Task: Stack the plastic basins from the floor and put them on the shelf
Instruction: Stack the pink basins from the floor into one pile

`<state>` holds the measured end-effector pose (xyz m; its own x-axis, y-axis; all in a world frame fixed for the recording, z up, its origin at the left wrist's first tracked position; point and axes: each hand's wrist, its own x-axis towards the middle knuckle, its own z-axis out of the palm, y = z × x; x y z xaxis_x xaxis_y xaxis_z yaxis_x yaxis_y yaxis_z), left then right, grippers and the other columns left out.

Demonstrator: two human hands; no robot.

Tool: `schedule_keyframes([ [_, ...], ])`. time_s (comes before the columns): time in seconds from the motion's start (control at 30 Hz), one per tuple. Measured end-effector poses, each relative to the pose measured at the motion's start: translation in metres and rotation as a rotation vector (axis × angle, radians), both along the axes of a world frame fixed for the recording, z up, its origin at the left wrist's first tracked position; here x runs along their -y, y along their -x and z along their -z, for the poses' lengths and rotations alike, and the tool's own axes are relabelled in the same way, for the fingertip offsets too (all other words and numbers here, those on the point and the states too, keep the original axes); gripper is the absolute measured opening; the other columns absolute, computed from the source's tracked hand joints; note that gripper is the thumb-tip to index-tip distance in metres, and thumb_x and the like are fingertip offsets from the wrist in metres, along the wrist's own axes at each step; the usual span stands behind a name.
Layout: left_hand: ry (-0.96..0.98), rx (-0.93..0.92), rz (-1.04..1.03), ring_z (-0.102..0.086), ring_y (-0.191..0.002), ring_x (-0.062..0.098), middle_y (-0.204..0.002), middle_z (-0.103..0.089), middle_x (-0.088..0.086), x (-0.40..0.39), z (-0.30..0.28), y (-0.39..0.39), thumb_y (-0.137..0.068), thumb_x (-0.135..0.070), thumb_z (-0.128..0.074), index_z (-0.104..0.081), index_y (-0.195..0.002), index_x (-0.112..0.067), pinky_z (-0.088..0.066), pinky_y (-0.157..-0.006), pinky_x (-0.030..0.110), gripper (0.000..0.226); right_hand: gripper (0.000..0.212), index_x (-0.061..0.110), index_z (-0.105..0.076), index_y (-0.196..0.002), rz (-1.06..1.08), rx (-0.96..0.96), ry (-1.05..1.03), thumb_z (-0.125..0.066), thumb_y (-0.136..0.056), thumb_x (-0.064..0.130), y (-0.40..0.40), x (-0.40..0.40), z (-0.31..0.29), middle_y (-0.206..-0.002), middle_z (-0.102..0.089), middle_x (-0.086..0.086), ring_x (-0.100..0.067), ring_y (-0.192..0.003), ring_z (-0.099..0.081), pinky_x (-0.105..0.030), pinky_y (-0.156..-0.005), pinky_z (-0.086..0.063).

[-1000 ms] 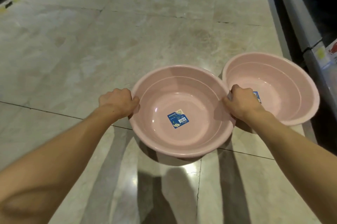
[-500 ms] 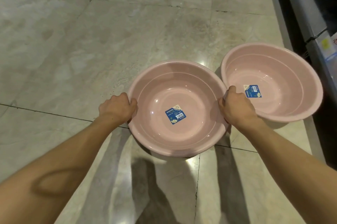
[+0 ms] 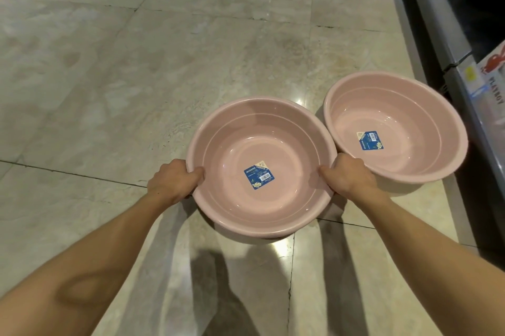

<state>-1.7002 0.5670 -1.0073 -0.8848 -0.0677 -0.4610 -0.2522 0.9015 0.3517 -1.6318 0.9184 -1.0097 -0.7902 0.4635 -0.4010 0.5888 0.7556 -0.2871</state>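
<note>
Both hands are closed on the near basin [image 3: 261, 169]: my left hand [image 3: 175, 181] grips its left rim with the thumb hooked over the edge into the bowl, and my right hand [image 3: 348, 178] grips the right rim the same way. I can see both bare forearms reaching in from the near corners. That basin is round, pale pink glossy plastic, with a rolled rim, a stepped ring inside the wall, and a blue label [image 3: 259, 175] stuck on the flat bottom (white lettering, mostly too small to read). Whether its base touches the tiled floor [image 3: 136, 89] I cannot tell; a shadow sits under its near edge. Just to the right and a little farther stands a second basin [image 3: 396, 130], same pink, same shape, with its own blue label on the inner wall. Their rims meet or nearly meet beside my right hand. Farther right, a grey shelf edge [image 3: 451, 43] runs along the floor.
</note>
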Motion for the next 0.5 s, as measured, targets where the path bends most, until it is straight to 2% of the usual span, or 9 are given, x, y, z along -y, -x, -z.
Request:
schedule_keyframes([
  [0.13, 0.002, 0.001, -0.012, -0.07, -0.075, 0.028, -0.078, -0.074, 0.006, 0.0, -0.011, 0.0, -0.082, -0.048, -0.06, -0.07, -0.087, -0.016, -0.058, -0.079, 0.041, 0.033, 0.031, 0.018, -0.059, -0.09, -0.006, 0.016, -0.072, -0.057, -0.087, 0.049, 0.001, 0.002, -0.009, -0.092, -0.059, -0.009, -0.034, -0.083, -0.054, -0.037, -0.072, -0.042],
  [0.23, -0.019, -0.017, -0.04, -0.071, -0.078, 0.031, -0.082, -0.075, 0.008, 0.004, -0.022, 0.0, -0.08, -0.048, -0.062, -0.07, -0.086, -0.016, -0.059, -0.083, 0.044, 0.033, 0.03, 0.018, -0.059, -0.089, -0.007, -0.024, -0.071, -0.058, -0.086, 0.047, 0.002, 0.005, -0.018, -0.092, -0.06, -0.01, -0.035, -0.082, -0.054, -0.037, -0.072, -0.04],
  [0.4, -0.078, -0.111, -0.08, -0.072, -0.067, 0.027, -0.07, -0.075, 0.006, 0.008, -0.048, 0.003, -0.078, -0.044, -0.062, -0.072, -0.081, -0.015, -0.06, -0.075, 0.043, 0.031, 0.032, 0.016, -0.06, -0.097, 0.002, -0.123, -0.045, -0.057, -0.086, 0.047, 0.009, 0.007, -0.041, -0.102, -0.065, -0.013, -0.034, -0.088, -0.055, -0.037, -0.073, -0.04],
  [0.5, -0.114, -0.161, -0.092, -0.071, -0.068, 0.029, -0.067, -0.074, 0.006, 0.002, -0.073, 0.015, -0.072, -0.044, -0.063, -0.073, -0.078, -0.014, -0.061, -0.078, 0.047, 0.032, 0.04, 0.013, -0.068, -0.104, 0.026, -0.184, -0.025, -0.057, -0.085, 0.047, 0.014, 0.003, -0.062, -0.106, -0.069, -0.014, -0.037, -0.098, -0.063, -0.037, -0.074, -0.042],
])
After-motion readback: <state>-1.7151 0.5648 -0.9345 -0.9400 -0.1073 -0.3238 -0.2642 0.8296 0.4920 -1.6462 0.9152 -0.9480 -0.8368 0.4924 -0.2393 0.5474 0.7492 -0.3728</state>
